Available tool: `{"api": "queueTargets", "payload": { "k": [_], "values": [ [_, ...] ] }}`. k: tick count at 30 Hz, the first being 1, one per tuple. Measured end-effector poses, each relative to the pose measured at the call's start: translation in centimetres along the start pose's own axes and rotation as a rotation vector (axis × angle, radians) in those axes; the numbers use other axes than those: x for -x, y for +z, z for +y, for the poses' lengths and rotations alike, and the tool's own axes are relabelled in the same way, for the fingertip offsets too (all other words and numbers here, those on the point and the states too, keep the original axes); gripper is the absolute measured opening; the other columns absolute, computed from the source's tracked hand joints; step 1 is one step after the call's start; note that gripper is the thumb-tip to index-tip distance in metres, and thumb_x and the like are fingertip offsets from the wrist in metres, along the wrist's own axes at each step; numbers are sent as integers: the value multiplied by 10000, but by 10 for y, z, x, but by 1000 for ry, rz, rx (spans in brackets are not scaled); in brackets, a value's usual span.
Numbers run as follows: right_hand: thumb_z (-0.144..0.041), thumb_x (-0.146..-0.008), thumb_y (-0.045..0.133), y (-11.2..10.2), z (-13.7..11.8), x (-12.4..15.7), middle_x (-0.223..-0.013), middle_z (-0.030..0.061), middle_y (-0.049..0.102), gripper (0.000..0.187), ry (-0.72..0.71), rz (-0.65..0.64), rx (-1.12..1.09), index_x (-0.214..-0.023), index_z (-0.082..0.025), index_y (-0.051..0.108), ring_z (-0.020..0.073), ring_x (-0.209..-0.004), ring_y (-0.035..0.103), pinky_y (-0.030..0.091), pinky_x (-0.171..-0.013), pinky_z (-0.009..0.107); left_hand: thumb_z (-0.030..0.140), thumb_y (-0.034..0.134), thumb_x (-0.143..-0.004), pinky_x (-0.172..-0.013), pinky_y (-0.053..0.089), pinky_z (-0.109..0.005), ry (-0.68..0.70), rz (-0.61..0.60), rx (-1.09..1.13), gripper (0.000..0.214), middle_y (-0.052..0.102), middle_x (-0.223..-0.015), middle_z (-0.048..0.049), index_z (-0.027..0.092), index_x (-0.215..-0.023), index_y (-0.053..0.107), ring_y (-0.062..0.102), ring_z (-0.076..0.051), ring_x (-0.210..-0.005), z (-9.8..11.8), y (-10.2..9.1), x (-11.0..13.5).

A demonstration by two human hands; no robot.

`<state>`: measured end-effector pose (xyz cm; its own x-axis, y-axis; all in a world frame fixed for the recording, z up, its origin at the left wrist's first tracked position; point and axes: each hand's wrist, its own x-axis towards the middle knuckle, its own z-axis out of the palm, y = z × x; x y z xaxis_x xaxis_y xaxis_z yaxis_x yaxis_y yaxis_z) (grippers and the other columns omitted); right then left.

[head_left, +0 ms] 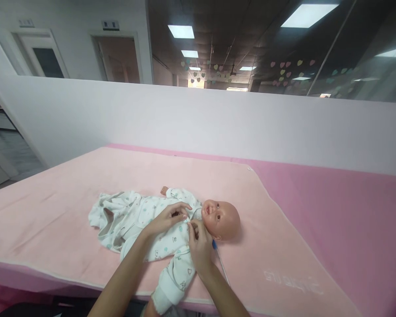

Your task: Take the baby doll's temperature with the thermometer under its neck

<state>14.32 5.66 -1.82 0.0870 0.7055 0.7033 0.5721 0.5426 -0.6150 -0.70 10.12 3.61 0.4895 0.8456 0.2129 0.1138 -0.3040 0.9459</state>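
A baby doll (221, 220) lies on its back, head to the right, dressed in a white baby outfit (163, 250) with a small printed pattern. At the upper chest, near the collar, my left hand (169, 217) has its fingers bent and pinched on the cloth. My right hand (200, 242) is close beside it, just below the doll's chin, thumb and fingers pinching the outfit's front edge. What lies between the fingertips is too small to make out. The lower part of the outfit is bunched at the left. One sleeve reaches toward the near edge.
A thin white stick with a blue end (215, 245) lies by the doll's neck, partly behind my right hand. A pale pink blanket (277, 246) covers the darker pink padded surface (356, 211). A white low wall (218, 123) with glass above it stands behind.
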Motion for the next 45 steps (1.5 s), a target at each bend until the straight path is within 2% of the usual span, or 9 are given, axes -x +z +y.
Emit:
{"api": "queueTargets", "payload": {
  "k": [6, 10, 17, 20, 25, 28, 35, 39, 45],
  "values": [
    [-278, -910, 431, 0, -3, -3, -759, 41, 672, 202, -35, 4, -4, -899, -185, 610, 123, -591, 606, 471, -581, 225, 375, 583, -805, -681, 392, -256, 18, 84, 36, 377, 573, -715, -8, 175, -1121, 539, 519, -147, -703, 1, 7, -2],
    [-269, -903, 436, 1, -3, -5, -748, 43, 672, 205, -31, 11, -19, -877, -187, 622, 132, -614, 612, 478, -600, 230, 357, 582, -802, -644, 385, -243, 42, 142, 26, 279, 542, -646, 7, 153, -994, 578, 504, -131, -648, -3, 10, -5],
    [-261, -892, 449, 1, -2, -3, -755, 39, 666, 196, 0, 40, -10, -940, -187, 624, 138, -652, 617, 492, -627, 238, 383, 587, -805, -658, 395, -248, -12, 145, 24, 269, 599, -723, -18, 158, -951, 610, 536, -145, -710, -1, 7, -1],
    [-244, -891, 435, 2, -1, -3, -805, 53, 664, 211, -20, 38, -6, -957, -189, 628, 145, -701, 628, 506, -642, 244, 390, 589, -799, -654, 412, -252, 8, 214, -20, 263, 615, -753, -31, 153, -905, 628, 549, -154, -719, -1, 7, -1],
    [-233, -891, 425, 3, -1, -3, -992, 95, 642, 254, -101, 62, 36, -1008, -192, 647, 166, -852, 641, 534, -702, 258, 382, 530, -833, -641, 434, -267, 73, 510, -189, 238, 638, -790, -40, 168, -881, 624, 567, -166, -707, -6, 10, 14],
    [-216, -893, 420, 2, -2, -3, -1033, 100, 648, 274, -170, 49, 90, -1037, -190, 651, 182, -918, 642, 538, -740, 264, 338, 497, -849, -713, 444, -301, 145, 603, -400, 193, 651, -847, -51, 194, -898, 617, 583, -197, -792, -10, 13, 33],
    [-211, -899, 409, 4, -11, -10, -1074, 89, 662, 313, -410, -133, 124, -1142, -188, 605, 174, -916, 654, 531, -707, 236, 213, 487, -802, -819, 411, -370, 291, 577, -842, 209, 644, -973, -77, 202, -975, 605, 565, -238, -905, -22, 23, 54],
    [-234, -900, 405, 6, -14, -12, -1037, 77, 666, 290, -371, -182, 151, -1088, -181, 619, 145, -817, 658, 503, -640, 218, 203, 476, -795, -792, 402, -366, 285, 633, -934, 220, 635, -954, -77, 192, -976, 600, 556, -234, -872, -22, 27, 54],
    [-238, -886, 405, 5, -13, -8, -1013, 69, 643, 280, -358, -222, 201, -1073, -192, 609, 132, -814, 630, 453, -622, 195, 200, 481, -777, -778, 384, -364, 236, 665, -1017, 193, 618, -914, -74, 184, -941, 581, 535, -233, -842, -20, 33, 58]
  ]
}}
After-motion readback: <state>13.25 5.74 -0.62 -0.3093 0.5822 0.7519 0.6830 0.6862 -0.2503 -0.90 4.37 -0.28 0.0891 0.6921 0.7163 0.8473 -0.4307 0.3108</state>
